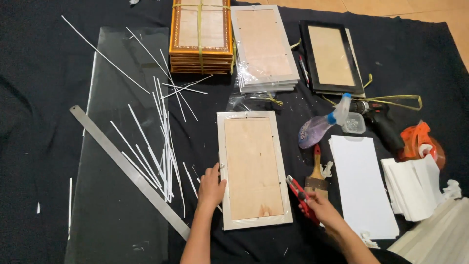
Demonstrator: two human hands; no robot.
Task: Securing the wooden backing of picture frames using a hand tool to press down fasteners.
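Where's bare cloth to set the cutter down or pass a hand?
Bare black cloth left of the glass sheet; a smaller strip between the frame under the left hand and the brush. Crowded: glass strewn with white strips and steel ruler; right side packed around the right hand holding the red cutter, white boards.

black cloth | glass sheet | steel ruler | picture frame | paintbrush

I see even, fairly bright light from overhead. The black cloth swallows most shadows. The glass sheet shows a dull grey sheen, the white sheets wash out slightly. Focus is sharp centrally, a little softer at the corners.
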